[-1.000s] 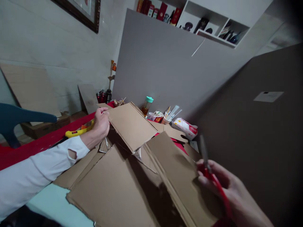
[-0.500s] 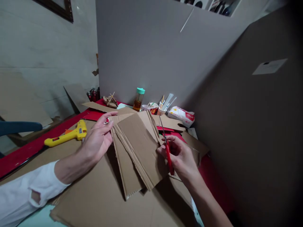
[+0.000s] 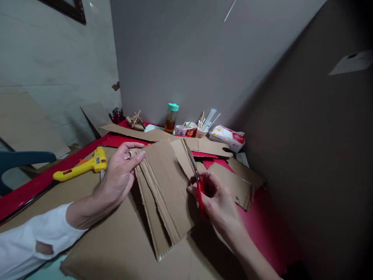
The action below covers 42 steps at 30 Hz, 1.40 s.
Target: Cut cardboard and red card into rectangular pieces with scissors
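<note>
A folded piece of brown cardboard (image 3: 167, 186) is held up in front of me, its creased layers fanned apart at the lower left. My left hand (image 3: 124, 167) pinches its upper left corner between thumb and fingers. In my right hand (image 3: 217, 194) are red-handled scissors (image 3: 200, 194), blades pointing up along the cardboard's right edge. The right fingertips also touch that edge. Whether the blades bite into the cardboard I cannot tell. Beneath lies a large cardboard sheet (image 3: 116, 241).
Left of my left hand lies a yellow glue gun (image 3: 94, 161). Along the back stand a teal-lidded bottle (image 3: 171, 118), cups with sticks (image 3: 201, 132) and a tissue pack (image 3: 229, 137). Cardboard scraps (image 3: 230, 182) lie on the red tabletop (image 3: 271, 229); grey panels rise behind and right.
The scissors have moved slightly left and closer to the cardboard's right edge. The cardboard has tilted a little, still in my left hand. My view has shifted slightly.
</note>
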Tool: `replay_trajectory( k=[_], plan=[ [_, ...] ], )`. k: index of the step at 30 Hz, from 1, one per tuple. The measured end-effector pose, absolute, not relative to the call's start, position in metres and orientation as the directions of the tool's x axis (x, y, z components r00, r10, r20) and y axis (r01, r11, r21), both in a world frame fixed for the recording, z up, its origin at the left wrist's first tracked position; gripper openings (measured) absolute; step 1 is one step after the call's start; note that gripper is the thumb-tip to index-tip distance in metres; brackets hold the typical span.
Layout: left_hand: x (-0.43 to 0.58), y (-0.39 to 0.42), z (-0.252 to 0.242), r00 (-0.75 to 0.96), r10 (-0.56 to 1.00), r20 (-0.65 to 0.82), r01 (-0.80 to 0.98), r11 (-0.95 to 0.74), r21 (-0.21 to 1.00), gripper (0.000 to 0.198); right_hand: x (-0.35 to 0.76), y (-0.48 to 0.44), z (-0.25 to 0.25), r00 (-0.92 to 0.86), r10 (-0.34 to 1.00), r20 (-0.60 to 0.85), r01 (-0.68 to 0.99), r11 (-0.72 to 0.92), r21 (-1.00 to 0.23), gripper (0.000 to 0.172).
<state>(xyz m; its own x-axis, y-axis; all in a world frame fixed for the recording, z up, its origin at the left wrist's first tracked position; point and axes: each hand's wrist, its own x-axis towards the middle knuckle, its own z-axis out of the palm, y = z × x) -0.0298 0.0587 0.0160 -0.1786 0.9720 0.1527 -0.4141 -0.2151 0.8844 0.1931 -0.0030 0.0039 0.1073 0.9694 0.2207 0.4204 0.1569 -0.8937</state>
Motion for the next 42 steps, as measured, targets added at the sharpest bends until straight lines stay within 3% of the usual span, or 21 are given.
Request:
replay_trajectory(
  k=[9,12,16,21,26,29,36,42],
  plan=[
    [-0.034,0.069,0.016,-0.274,0.945,0.18,-0.384,-0.279,0.88,0.022,0.201,-0.005,0.011,0.158,0.895,0.417,0.652,0.223,-0.725,0.025],
    [-0.037,0.075,0.018,-0.327,0.927,0.185,-0.388,-0.31,0.868,0.019,0.206,-0.001,0.012,0.271,0.871,0.409,0.544,0.212,-0.812,0.033],
    [-0.044,0.083,0.021,-0.393,0.902,0.178,-0.389,-0.339,0.857,0.017,0.208,0.004,0.012,0.332,0.908,0.256,0.278,0.165,-0.946,0.047],
    [-0.057,0.094,0.024,-0.474,0.862,0.179,-0.359,-0.375,0.855,0.008,0.205,0.004,0.014,0.364,0.905,0.222,0.147,0.179,-0.973,0.048],
    [-0.058,0.097,0.025,-0.487,0.85,0.199,-0.347,-0.397,0.85,0.012,0.193,-0.002,0.021,0.247,0.967,0.06,-0.099,0.087,-0.991,0.05],
    [-0.048,0.091,0.024,-0.465,0.856,0.226,-0.342,-0.409,0.846,0.022,0.185,-0.005,0.022,0.226,0.974,0.013,-0.211,0.062,-0.975,0.061],
    [-0.035,0.087,0.021,-0.466,0.839,0.281,-0.315,-0.454,0.834,0.028,0.181,-0.002,0.011,0.301,0.951,0.069,-0.233,0.144,-0.962,0.083],
    [-0.036,0.086,0.022,-0.444,0.859,0.255,-0.345,-0.426,0.837,0.031,0.183,0.0,0.005,0.315,0.946,0.073,-0.092,0.107,-0.99,0.092]
  ],
)
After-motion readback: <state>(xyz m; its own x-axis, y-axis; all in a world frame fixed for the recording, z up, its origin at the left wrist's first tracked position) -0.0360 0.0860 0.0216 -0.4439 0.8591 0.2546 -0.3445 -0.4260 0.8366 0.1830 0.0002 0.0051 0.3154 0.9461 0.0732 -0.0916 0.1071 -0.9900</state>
